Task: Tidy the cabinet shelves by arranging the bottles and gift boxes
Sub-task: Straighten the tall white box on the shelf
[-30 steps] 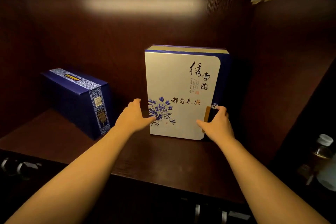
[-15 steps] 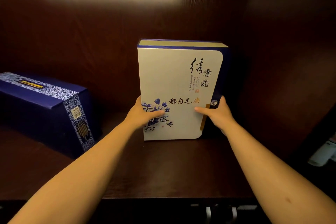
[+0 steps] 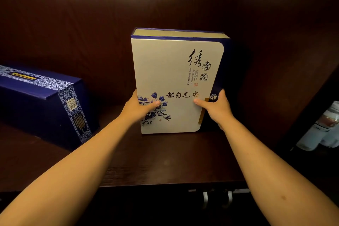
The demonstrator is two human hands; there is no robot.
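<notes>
Cream gift box [image 3: 176, 79] is standing upright on the dark shelf [image 3: 174, 159], now sitting slightly further back than a moment ago, so placement is probably nearly finished. Both hands are gripping its lower side edges: left hand [image 3: 139, 108] and right hand [image 3: 216, 108], thumbs pressing on the printed front. Its long axis is running vertically, its front facing outward. Blue gift box [image 3: 44, 104] is lying to the left, well apart.
</notes>
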